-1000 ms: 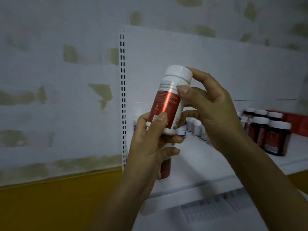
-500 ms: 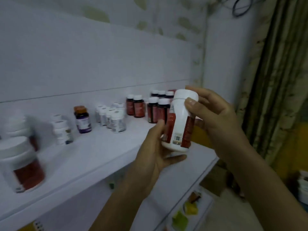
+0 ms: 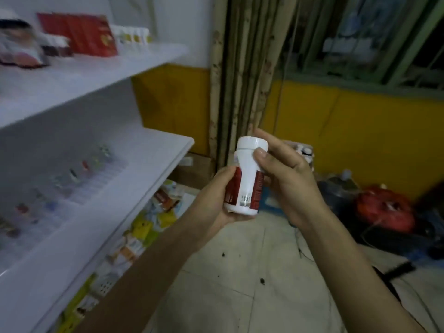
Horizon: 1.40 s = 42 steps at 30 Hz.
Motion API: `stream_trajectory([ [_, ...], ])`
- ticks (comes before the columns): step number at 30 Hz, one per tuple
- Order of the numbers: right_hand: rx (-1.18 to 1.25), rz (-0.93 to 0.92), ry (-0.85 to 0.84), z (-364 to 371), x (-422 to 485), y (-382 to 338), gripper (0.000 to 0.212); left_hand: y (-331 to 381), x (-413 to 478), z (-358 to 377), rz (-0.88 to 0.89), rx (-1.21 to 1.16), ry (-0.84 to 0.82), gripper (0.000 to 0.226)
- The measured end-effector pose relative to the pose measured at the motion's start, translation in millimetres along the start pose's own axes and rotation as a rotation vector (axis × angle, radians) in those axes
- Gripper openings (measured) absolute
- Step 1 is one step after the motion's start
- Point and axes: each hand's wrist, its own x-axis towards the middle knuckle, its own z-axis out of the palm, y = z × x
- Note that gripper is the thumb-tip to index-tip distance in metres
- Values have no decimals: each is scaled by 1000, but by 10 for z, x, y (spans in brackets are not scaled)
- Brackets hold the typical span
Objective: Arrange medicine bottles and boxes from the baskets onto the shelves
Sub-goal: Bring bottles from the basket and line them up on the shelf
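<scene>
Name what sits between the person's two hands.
A white bottle with a red label: the left hand grips its base, the right hand holds its top. The head view shows it.

The white top shelf (image 3: 101,66) carries a red box (image 3: 79,34) standing upright near the back. Dark bottles (image 3: 57,46) stand just left of it, a row of small white bottles (image 3: 132,36) to its right, and a blurred bottle (image 3: 19,49) at the near left. The middle shelf (image 3: 149,162) holds a row of small items (image 3: 79,179), too blurred to name. On the bottom shelf (image 3: 185,195) lie yellow and white packets (image 3: 144,227), crowded together. On the tiled floor (image 3: 240,289) a carton (image 3: 194,169) sits by the shelves, and a jug (image 3: 341,186) stands just beside a red bag (image 3: 382,210).
</scene>
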Motion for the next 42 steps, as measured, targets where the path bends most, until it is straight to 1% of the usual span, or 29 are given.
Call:
stream_trajectory([
  [4, 36, 86, 104, -473, 378, 390, 42, -206, 730, 66, -133, 67, -21, 46],
  [8, -72, 130, 191, -919, 970, 769, 39, -259, 1656, 62, -201, 180, -112, 55],
  [10, -98, 154, 261, -1169, 1359, 933, 32, -216, 2208, 56, -168, 326, -163, 50],
  [14, -68, 173, 434, -1640, 2235, 1067, 9, 109, 3489, 151, -33, 642, -278, 27],
  [15, -77, 171, 468, -1737, 2437, 1089, 5, 215, 3771, 195, -19, 679, -322, 28],
  [16, -101, 170, 504, -1848, 2632, 1127, 3, 302, 4047, 242, -10, 696, -370, 33],
  [18, -159, 182, 558, -2075, 2967, 1232, 7, 414, 4549, 321, -12, 716, -442, 41],
  [20, -196, 227, 583, -2324, 3234, 1366, 16, 440, 5015, 377, -33, 741, -469, 38],
  [22, -207, 315, 551, -2587, 3470, 1497, 26, 399, 5470, 447, -28, 790, -464, 36],
  [24, -207, 375, 502, -2849, 3717, 1627, 26, 333, 5919, 544, -2, 819, -450, 28],
  [26, -232, 375, 514, -3145, 4029, 1780, 24, 242, 6396, 668, 35, 839, -442, 20],
  [27, -244, 363, 540, -3314, 4222, 1882, 23, 180, 6659, 723, 44, 845, -407, 19],
  [29, -289, 335, 592, -3703, 4671, 2133, 20, 42, 7237, 806, 51, 868, -262, 19],
  [31, -405, 314, 632, -4180, 5179, 2490, 20, -122, 7824, 849, 32, 902, -120, 24],
  [32, -479, 310, 634, -4447, 5447, 2697, 21, -217, 8105, 860, 10, 931, -77, 27],
  [34, -647, 309, 592, -4982, 5983, 3125, 30, -446, 8600, 882, -64, 1015, -29, 25],
  [35, -744, 320, 545, -5231, 6230, 3331, 35, -565, 8800, 893, -109, 1079, -33, 24],
  [37, -899, 364, 413, -5656, 6684, 3701, 41, -806, 9115, 898, -199, 1203, -69, 36],
  [39, -987, 371, 272, -5972, 7102, 4043, 43, -1016, 9403, 892, -272, 1244, -93, 49],
  [42, -1111, 376, 48, -6247, 7589, 4471, 50, -1279, 9742, 859, -329, 1297, -103, 59],
])
